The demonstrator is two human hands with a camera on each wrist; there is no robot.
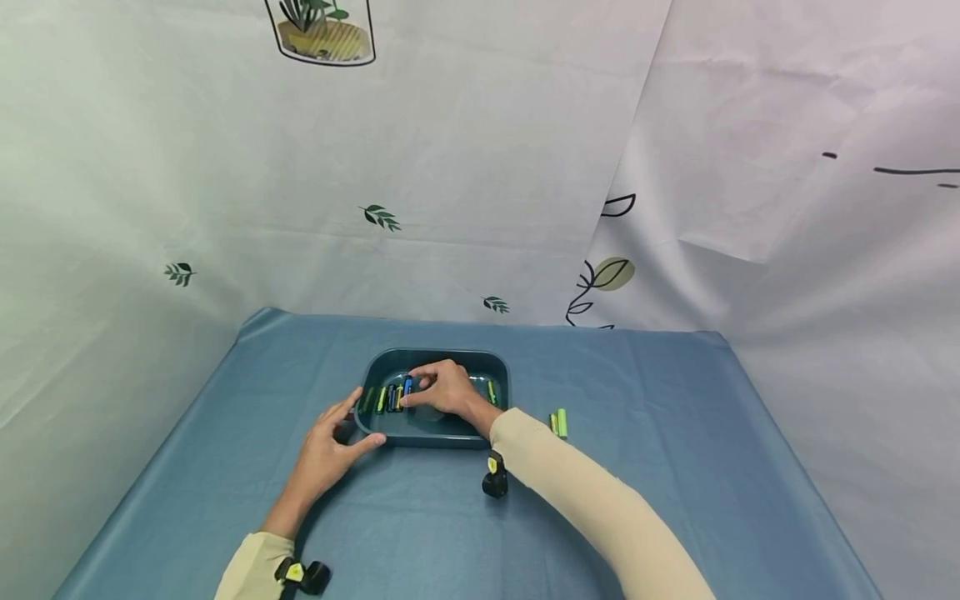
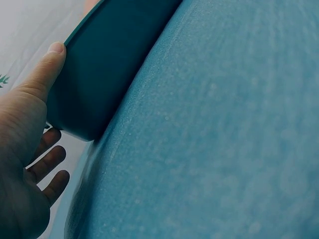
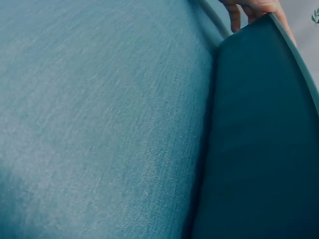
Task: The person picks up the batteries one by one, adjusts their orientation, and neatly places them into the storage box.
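In the head view my right hand (image 1: pixel 448 390) reaches into a dark teal tray (image 1: pixel 442 440) and pinches a blue battery (image 1: pixel 408 385) between thumb and index finger. That battery stands at the right end of a row of several small batteries, among them a green one (image 1: pixel 382 399), along the tray's left side. My left hand (image 1: pixel 324 454) spans the tray's front left corner, fingers fairly straight. Its thumb (image 2: pixel 49 67) touches the rim in the left wrist view, with the other fingers outside the wall. The right wrist view shows the tray's outer wall (image 3: pixel 259 134) but not the right hand.
Another green battery (image 1: pixel 492 392) lies at the tray's right side, partly beside my right wrist. Light green batteries (image 1: pixel 562 422) lie on the blue cloth (image 1: pixel 645 400) right of the tray. A pale printed curtain (image 1: pixel 465 167) rises behind the table.
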